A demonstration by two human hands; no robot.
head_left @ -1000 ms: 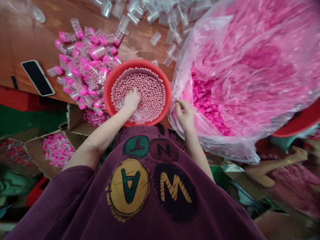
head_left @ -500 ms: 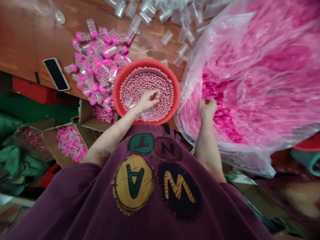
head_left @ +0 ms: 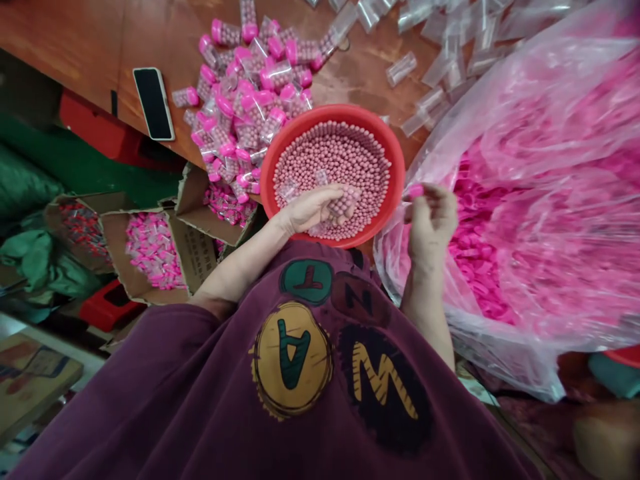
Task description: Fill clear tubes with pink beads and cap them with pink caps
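Observation:
A red bowl (head_left: pixel 395 157) full of small pink balls sits at the table edge in front of me. My left hand (head_left: pixel 313 208) is over its near side, fingers curled round a clear tube filled with pink balls (head_left: pixel 345 202). My right hand (head_left: pixel 433 217) is just right of the bowl, at the mouth of a big clear plastic bag of pink caps (head_left: pixel 525 200). Its fingers pinch a pink cap (head_left: pixel 415 191).
A pile of filled tubes with pink caps (head_left: pixel 250 100) lies left of the bowl on the brown table. Empty clear tubes (head_left: pixel 440 60) are scattered behind. A black phone (head_left: pixel 153 103) lies at the table's left. An open cardboard box (head_left: pixel 153 247) below holds more filled tubes.
My left hand has lifted a filled tube out of the balls. My right hand has come out of the bag with a pink cap and moved toward the bowl. The view has shifted.

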